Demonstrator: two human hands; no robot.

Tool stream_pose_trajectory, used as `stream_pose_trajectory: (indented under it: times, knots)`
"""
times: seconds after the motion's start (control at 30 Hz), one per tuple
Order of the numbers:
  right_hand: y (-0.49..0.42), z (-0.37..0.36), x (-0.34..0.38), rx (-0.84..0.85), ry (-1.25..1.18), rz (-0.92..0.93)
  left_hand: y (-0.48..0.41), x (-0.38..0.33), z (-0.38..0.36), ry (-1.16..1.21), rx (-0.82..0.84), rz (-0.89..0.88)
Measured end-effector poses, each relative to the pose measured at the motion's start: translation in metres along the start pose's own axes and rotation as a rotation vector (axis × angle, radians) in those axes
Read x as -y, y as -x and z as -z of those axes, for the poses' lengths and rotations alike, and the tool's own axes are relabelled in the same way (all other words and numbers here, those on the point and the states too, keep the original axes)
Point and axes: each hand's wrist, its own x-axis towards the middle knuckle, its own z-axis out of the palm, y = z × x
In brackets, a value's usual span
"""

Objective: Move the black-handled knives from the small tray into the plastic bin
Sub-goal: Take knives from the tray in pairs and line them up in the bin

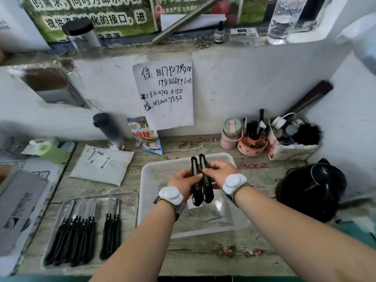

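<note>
A worn wooden table [195, 253] stands against a white wall bearing a taped paper note [164, 94] with handwritten numbers. On the table's left side lies the small tray [130, 197], clear and shallow, holding a row of black-handled knives [81, 231] laid side by side, blades pointing away from the person; most sit in one group, with a smaller group just to its right. Just beside the tray, to its right, sits the plastic bin [148, 180], translucent and rectangular. Above the bin, the left hand [183, 183] grasps one black knife [196, 184] around its middle, and the right hand [219, 171] grasps a second black knife [206, 180] likewise. The two held knives stand side by side, touching or nearly so, over the bin's interior. Each wrist carries a white device on a strap. A black helmet [311, 188] rests to the right of the bin. A pink bottle [231, 133] and a candy bag [147, 137] stand near the wall.
</note>
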Motion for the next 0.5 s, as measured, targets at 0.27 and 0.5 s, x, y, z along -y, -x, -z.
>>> stream_pose_trajectory:
  times: [0.27, 0.5]
  knots:
    - [-0.004, 0.010, -0.005, -0.031, 0.052, -0.072, -0.004, 0.004, -0.006, -0.023, 0.034, 0.051]
    - [-0.016, 0.044, 0.002, -0.190, 0.071, 0.007, -0.049, 0.060, -0.017, -0.371, -0.010, 0.279]
